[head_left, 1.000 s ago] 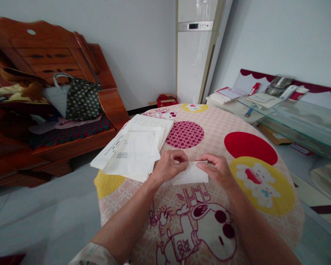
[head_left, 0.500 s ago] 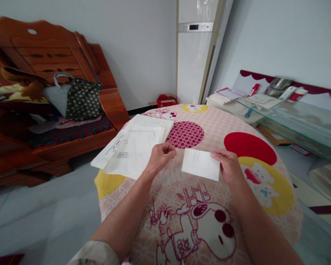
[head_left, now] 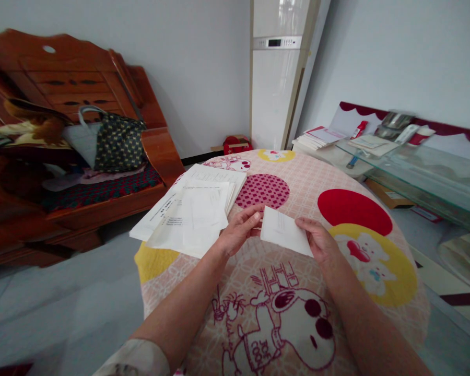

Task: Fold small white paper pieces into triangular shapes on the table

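A small white folded sheet of paper (head_left: 284,230) is tilted above the round table, pinched at its right edge by my right hand (head_left: 319,240). My left hand (head_left: 243,227) is at the paper's left edge, fingers apart and pointing toward it; whether a fingertip touches it is hard to see. Just left of that hand lies a pile of printed papers (head_left: 172,224), loosely fanned, on the patterned tablecloth (head_left: 297,180).
A wooden bench (head_left: 74,62) with a bag (head_left: 119,141) on it stands at the left. On the right is a glass-topped table (head_left: 426,172) bearing papers, a metal pot (head_left: 397,121) and a cup (head_left: 421,136). A tall white air conditioner (head_left: 276,94) stands behind.
My left hand has moved right to the paper's left edge, and its curled fingers have opened. The paper, still in my right hand, has tilted, its left side raised.
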A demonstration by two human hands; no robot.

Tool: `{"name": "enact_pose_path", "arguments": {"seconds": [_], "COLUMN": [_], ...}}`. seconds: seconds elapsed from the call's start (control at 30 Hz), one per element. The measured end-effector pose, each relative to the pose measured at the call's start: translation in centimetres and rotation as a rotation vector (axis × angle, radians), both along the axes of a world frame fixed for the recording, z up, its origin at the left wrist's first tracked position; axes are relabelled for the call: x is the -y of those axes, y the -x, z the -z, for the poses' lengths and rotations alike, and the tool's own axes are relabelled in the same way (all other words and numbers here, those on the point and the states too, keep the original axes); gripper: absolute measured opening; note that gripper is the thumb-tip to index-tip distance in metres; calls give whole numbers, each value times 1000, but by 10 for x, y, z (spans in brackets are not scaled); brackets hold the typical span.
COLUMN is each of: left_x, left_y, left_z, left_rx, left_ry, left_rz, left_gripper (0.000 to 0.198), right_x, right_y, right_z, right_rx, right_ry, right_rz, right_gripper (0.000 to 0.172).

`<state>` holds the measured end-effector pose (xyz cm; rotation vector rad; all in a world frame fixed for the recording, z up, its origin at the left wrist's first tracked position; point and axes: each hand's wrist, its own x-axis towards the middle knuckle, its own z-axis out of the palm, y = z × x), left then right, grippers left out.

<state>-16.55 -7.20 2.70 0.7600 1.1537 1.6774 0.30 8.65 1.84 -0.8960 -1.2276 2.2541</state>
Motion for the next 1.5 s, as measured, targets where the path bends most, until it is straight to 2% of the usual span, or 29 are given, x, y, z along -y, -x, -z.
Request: {"name": "enact_pose_path", "arguments": {"seconds": [0.13, 0.33, 0.5, 0.7, 0.93, 1.13, 1.3, 1.5], "left_x": [2, 1, 1, 3, 3, 6, 8, 7], "left_y": [-1, 0, -1, -4, -1, 5, 7, 3], "left_z": [-2, 0, 0, -3, -4, -4, -11, -5], "left_rx": [12, 43, 50, 12, -43, -169, -312, -516], "left_ry": [-2, -41, -90, -116, -166, -103, -55, -73], "left_rz": [18, 49, 80, 98, 101, 98, 87, 86], "left_gripper": [60, 62, 59, 66, 55, 42, 35, 26], "right_x": [2, 3, 5, 9, 10, 4, -1, 1], "right_y": [0, 0, 1, 3, 5, 2, -4, -5], "right_z": [1, 2, 2, 4, 6, 2, -6, -10], "right_rx": [-3, 33, 18, 51, 44, 136, 208, 265], "right_ry": [31, -11, 63, 110, 142, 15, -138, -172], "right_rz": [-48, -104, -203, -288, -334, -363, -263, -242], "right_gripper": [20, 16, 15, 14, 13, 16, 14, 16]}}
